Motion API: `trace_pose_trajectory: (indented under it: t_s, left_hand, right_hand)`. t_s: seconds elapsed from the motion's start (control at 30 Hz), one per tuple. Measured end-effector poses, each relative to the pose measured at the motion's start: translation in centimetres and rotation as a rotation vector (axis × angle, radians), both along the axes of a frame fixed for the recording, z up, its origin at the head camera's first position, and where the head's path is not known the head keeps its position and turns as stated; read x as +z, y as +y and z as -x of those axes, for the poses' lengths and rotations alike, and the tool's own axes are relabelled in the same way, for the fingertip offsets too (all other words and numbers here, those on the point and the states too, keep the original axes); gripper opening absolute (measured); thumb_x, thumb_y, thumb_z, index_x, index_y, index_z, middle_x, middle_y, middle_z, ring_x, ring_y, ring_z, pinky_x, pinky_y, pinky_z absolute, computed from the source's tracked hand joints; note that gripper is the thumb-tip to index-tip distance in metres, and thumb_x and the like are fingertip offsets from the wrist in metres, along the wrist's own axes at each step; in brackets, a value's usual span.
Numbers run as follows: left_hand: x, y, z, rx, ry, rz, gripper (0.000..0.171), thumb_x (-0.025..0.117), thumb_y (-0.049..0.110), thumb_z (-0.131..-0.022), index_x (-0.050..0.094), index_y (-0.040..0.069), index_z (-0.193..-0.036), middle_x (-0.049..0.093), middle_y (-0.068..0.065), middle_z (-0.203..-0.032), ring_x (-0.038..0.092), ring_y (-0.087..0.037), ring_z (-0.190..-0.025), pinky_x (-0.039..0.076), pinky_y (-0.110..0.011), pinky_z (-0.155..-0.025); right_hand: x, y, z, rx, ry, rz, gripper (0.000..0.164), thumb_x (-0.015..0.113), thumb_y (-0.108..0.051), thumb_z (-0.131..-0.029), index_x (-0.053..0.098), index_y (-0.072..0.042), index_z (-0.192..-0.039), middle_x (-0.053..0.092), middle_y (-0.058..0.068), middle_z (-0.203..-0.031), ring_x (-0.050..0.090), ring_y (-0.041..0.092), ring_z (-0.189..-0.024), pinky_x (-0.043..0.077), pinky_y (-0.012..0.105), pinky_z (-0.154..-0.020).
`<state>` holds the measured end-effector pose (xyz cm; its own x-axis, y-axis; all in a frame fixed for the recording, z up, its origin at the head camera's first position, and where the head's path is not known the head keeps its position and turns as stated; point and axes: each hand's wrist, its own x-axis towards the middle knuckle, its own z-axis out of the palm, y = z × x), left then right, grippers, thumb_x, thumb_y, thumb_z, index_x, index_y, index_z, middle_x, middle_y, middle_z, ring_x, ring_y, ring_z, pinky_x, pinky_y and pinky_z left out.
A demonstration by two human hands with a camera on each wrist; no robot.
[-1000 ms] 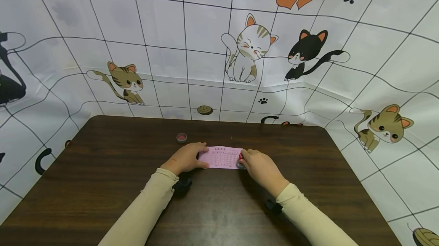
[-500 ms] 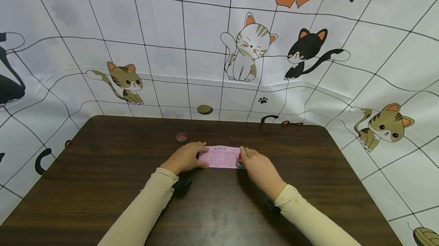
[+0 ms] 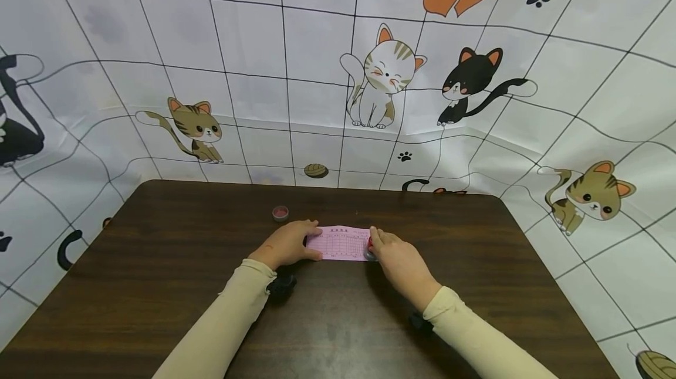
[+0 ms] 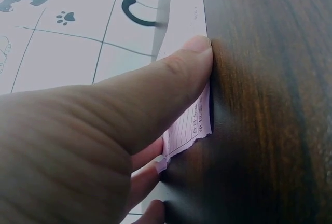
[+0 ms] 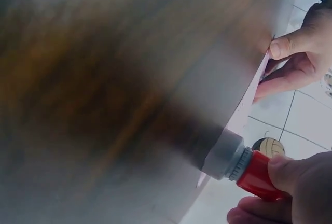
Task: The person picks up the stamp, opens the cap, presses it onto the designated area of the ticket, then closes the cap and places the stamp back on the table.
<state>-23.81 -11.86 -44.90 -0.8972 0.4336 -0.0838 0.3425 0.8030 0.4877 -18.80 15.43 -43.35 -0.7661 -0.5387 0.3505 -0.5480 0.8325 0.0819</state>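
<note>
A pink printed form (image 3: 340, 243) lies on the brown table between the two hands. My left hand (image 3: 287, 245) rests on its left end, thumb at the near edge and fingers at the far edge. In the left wrist view the thumb (image 4: 171, 76) presses on the paper, whose end is torn. My right hand (image 3: 405, 264) grips a stamp with a red handle and grey base (image 5: 223, 154). The stamp stands upright on the form's right end, its base against the paper. What lies under the base is hidden.
A small round ink pad (image 3: 280, 213) with a reddish inside sits beyond the left hand. The wooden table (image 3: 158, 261) ends at a white wall covering (image 3: 253, 109) with cat drawings. Dark devices are strapped under both wrists.
The right hand has tipped slightly and its fingers now lie further over the stamp's handle. The stamp stays at the same place on the paper. The left hand has not moved.
</note>
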Motion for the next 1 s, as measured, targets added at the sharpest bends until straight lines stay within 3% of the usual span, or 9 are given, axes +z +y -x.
trace_pose_trajectory:
  t_s: [0.23,0.33,0.43,0.63,0.77,0.9,1.0]
  left_hand:
    - [-0.6,0.2,0.0,-0.002,-0.020,-0.008,0.067,0.084,0.034,-0.087,0.061,0.009,-0.145,0.044,-0.008,-0.160,0.036,-0.030,-0.152,0.029,-0.049,-0.123]
    - [-0.4,0.3,0.0,-0.012,-0.010,-0.004,0.068,0.085,0.034,-0.087,0.061,0.009,-0.145,0.045,-0.009,-0.160,0.036,-0.031,-0.151,0.030,-0.049,-0.123]
    - [-0.1,0.2,0.2,-0.015,0.010,0.004,0.068,0.085,0.034,-0.087,0.061,0.008,-0.145,0.046,-0.009,-0.160,0.038,-0.032,-0.150,0.031,-0.049,-0.122]
    - [0.4,0.0,0.6,0.002,0.010,-0.013,0.071,0.085,0.033,-0.087,0.057,0.008,-0.148,0.044,-0.009,-0.161,0.036,-0.031,-0.151,0.031,-0.048,-0.123]
    - [0.4,0.0,0.6,0.000,0.016,-0.027,0.071,0.085,0.033,-0.087,0.057,0.006,-0.147,0.045,-0.010,-0.160,0.037,-0.031,-0.151,0.031,-0.049,-0.122]
    - [0.4,0.1,0.5,0.001,0.011,-0.020,0.069,0.085,0.033,-0.087,0.060,0.006,-0.145,0.046,-0.010,-0.159,0.037,-0.032,-0.150,0.031,-0.049,-0.122]
    - [0.4,0.1,0.4,-0.003,0.011,-0.020,0.067,0.085,0.032,-0.087,0.061,0.005,-0.143,0.046,-0.011,-0.159,0.038,-0.032,-0.150,0.031,-0.049,-0.122]
  right_hand:
    - [-0.2,1.3,0.8,0.016,-0.100,0.196,0.040,0.075,-0.018,-0.096,0.068,0.005,-0.128,0.075,0.017,-0.115,0.075,0.029,-0.099,0.060,0.046,-0.085]
    - [0.8,2.3,1.8,0.005,-0.120,0.301,0.034,0.074,-0.019,-0.097,0.071,0.000,-0.125,0.077,0.011,-0.105,0.072,0.022,-0.081,0.060,0.042,-0.072]
    - [2.4,3.3,3.1,-0.051,-0.129,0.446,0.032,0.074,-0.021,-0.098,0.072,-0.004,-0.126,0.076,0.008,-0.103,0.063,0.018,-0.074,0.054,0.037,-0.066]
    - [4.5,4.8,5.6,-0.144,-0.215,0.717,0.034,0.067,-0.021,-0.103,0.067,-0.001,-0.131,0.072,0.013,-0.108,0.067,0.024,-0.087,0.056,0.039,-0.076]
    - [3.9,5.4,6.4,-0.167,-0.254,0.837,0.032,0.068,-0.017,-0.101,0.066,0.001,-0.128,0.071,0.016,-0.109,0.071,0.028,-0.095,0.060,0.033,-0.082]
    - [2.6,5.9,6.8,-0.182,-0.256,0.930,0.029,0.071,-0.010,-0.095,0.069,0.000,-0.123,0.073,0.018,-0.107,0.074,0.029,-0.095,0.058,0.017,-0.077]
    - [1.8,6.0,6.8,-0.181,-0.247,0.975,0.029,0.071,-0.007,-0.094,0.069,0.000,-0.122,0.073,0.019,-0.107,0.074,0.030,-0.093,0.055,0.011,-0.074]
